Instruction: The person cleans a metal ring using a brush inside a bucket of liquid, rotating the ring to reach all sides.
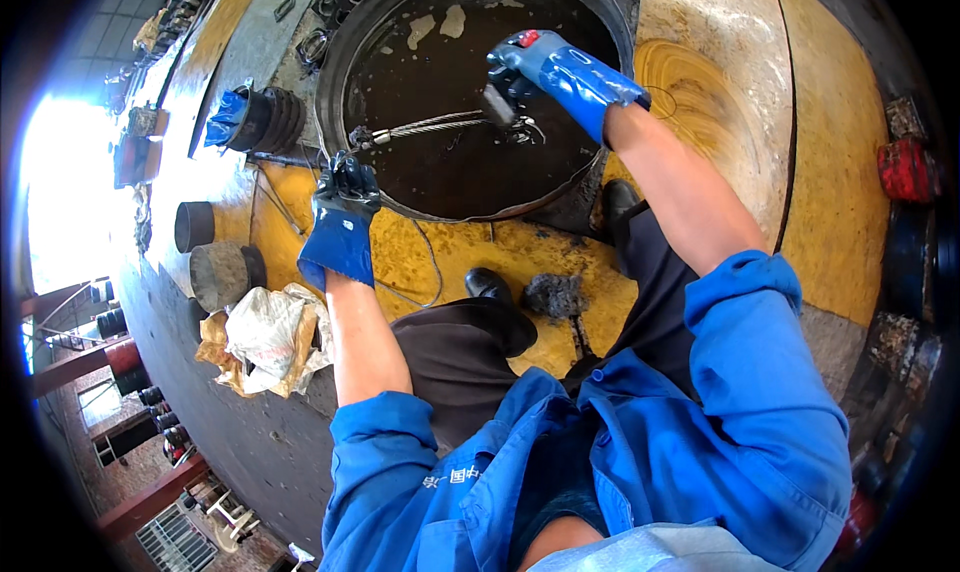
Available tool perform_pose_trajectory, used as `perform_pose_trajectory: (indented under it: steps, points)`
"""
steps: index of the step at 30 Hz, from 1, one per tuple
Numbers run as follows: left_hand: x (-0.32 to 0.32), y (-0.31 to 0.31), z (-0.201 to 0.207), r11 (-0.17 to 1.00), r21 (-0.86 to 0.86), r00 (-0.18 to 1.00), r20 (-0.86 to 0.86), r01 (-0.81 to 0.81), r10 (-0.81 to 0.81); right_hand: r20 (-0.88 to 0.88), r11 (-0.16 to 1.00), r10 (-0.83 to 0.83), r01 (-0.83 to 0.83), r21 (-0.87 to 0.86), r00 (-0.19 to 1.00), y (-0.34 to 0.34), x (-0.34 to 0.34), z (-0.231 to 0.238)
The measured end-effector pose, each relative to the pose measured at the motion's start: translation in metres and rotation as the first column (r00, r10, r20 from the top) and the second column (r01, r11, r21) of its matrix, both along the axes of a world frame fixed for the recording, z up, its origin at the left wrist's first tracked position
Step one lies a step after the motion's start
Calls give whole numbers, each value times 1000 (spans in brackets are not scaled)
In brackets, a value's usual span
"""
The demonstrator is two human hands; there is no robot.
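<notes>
A wire rope (430,127) with a bright metal sleeve near its left end stretches over a large round tub (470,215) of dark liquid. By the tub's left rim, my left hand (345,197), in a blue and black glove, is closed at the looped end of the rope. My right hand (525,60), gloved alike with a red patch on top, is closed over the tub. From its fingers a grey block-shaped piece (497,104) points down toward the rope's frayed right end. Whether that piece is a brush or another tool, I cannot make out.
Yellow, stained flooring (455,257) lies around the tub. At the left stand a dark round container (265,119) with blue plastic, short cylinders (225,275) and a crumpled white sack (270,332). A dark, matted mop-like head (555,295) rests between my feet.
</notes>
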State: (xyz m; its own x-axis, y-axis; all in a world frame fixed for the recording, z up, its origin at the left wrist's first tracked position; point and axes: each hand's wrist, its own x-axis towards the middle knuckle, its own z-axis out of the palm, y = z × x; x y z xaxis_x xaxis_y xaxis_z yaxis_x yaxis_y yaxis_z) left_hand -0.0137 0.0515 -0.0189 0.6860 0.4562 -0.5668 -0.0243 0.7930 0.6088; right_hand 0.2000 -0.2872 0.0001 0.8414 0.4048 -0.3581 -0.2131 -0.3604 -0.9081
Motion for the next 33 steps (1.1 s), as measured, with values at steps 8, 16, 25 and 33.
perform_pose_trajectory:
  steps: [8,16,25,33]
  points:
    - [-7,5,-1,1000,27,1000,23,2,-2,-48,981,-24,33,192,999,29,-17,3]
    - [6,11,-3,999,32,997,70,24,-26,-64,999,26,-27,-22,998,-4,1,-36]
    - [11,13,1,998,57,997,72,33,-37,35,962,145,-133,-238,989,-16,12,-64]
    - [6,18,1,996,80,997,71,26,-31,230,867,292,-155,-473,928,-23,-10,-48]
